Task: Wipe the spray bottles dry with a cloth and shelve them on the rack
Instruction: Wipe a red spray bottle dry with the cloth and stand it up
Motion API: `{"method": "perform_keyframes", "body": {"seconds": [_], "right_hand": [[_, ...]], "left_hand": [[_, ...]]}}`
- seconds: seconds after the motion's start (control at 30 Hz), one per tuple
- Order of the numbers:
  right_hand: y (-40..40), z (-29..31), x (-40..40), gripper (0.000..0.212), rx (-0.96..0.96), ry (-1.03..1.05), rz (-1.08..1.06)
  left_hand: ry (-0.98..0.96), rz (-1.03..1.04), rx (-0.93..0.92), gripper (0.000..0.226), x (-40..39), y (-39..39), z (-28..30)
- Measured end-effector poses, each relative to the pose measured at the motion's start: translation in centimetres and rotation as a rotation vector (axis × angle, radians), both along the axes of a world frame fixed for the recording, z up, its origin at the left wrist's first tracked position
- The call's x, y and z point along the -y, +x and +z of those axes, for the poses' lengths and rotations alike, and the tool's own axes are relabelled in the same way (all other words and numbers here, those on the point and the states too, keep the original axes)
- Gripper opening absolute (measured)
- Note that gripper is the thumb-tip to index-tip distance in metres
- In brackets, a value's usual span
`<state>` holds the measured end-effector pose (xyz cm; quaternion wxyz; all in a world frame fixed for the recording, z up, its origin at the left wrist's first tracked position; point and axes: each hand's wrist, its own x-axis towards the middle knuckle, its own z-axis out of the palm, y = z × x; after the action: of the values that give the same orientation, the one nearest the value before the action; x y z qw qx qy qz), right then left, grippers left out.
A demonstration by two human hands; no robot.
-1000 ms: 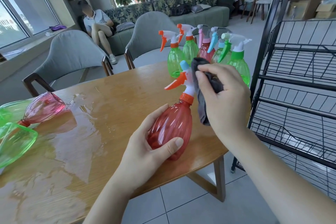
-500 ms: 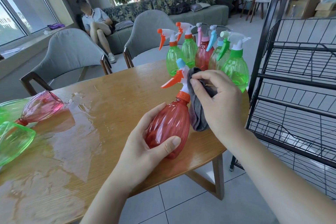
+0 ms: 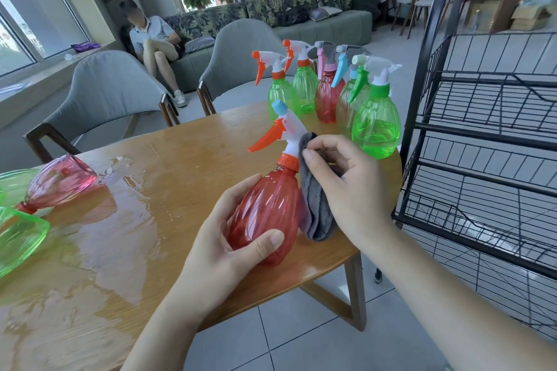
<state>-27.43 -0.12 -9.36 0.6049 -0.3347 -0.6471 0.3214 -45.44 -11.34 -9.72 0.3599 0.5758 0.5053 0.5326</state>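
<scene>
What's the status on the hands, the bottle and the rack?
Left hand grips red bottle. Right hand pinches grey cloth against bottle's neck. Rack holds no bottles; nothing in the way.

Our right hand (image 3: 349, 190) has slid the grey cloth (image 3: 316, 205) down from the spray head to the neck and side of the red bottle (image 3: 265, 208). Our left hand (image 3: 223, 250) has tilted that bottle slightly more upright.

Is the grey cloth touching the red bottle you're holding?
Touching. The head view shows the grey cloth, held by the right hand, pressed against the red bottle.
</scene>
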Motion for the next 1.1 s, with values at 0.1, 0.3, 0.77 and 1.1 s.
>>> {"method": "perform_keyframes", "body": {"seconds": [0.1,0.3,0.77,1.1], "right_hand": [[0.1,0.0,0.0,0.010,-0.004,-0.005,0.056],[0.4,-0.9,-1.0,0.005,-0.037,-0.089,-0.042],[2.2,-2.8,-2.2,0.010,0.048,-0.225,-0.052],[3.7,-2.6,-3.9,0.009,0.030,-0.249,-0.086]], "left_hand": [[0.007,0.006,0.015,0.069,0.0,-0.2,-0.2],[0.011,0.036,0.007,0.070,-0.1,0.0,-0.3],[-0.026,0.171,-0.080,0.070,-5.4,1.2,0.5],[0.025,0.304,-0.320,0.089,-20.2,2.7,-0.4]]}}
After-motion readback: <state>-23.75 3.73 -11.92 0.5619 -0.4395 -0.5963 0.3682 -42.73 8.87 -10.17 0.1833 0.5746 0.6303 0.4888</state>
